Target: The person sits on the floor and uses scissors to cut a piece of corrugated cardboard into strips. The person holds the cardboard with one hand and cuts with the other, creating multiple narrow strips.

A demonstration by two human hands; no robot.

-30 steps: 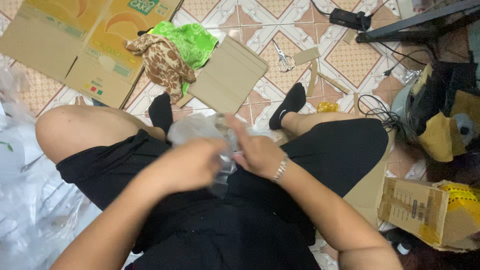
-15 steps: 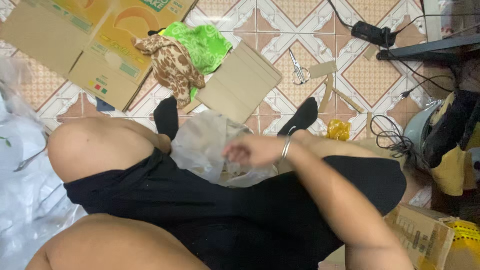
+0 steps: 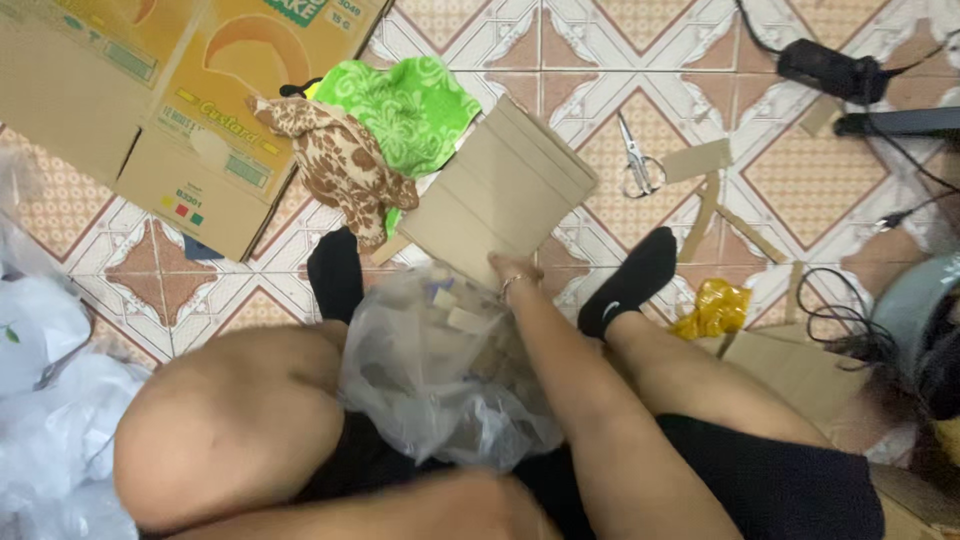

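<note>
I sit on the tiled floor with my legs out and black socks on. My right hand [image 3: 513, 271] reaches forward, its fingers curled on the near edge of a folded brown cardboard piece [image 3: 505, 190]. A clear plastic bag [image 3: 440, 370] holding cardboard scraps rests between my thighs, against my right forearm. My left forearm [image 3: 440, 505] crosses the bottom edge, blurred. My left hand itself is hidden under the bag.
A flattened yellow printed carton [image 3: 150, 90] lies far left, with a green cloth [image 3: 410, 105] and a brown patterned cloth [image 3: 340, 165] beside it. Scissors [image 3: 637, 160], cardboard strips [image 3: 705, 205], a yellow wrapper [image 3: 712, 310] and black cables [image 3: 850, 80] lie to the right. White plastic bags [image 3: 45, 400] sit left.
My right hand has left the plastic bag and reached forward to the folded cardboard piece. The view has tilted forward, and the bag now lies in my lap.
</note>
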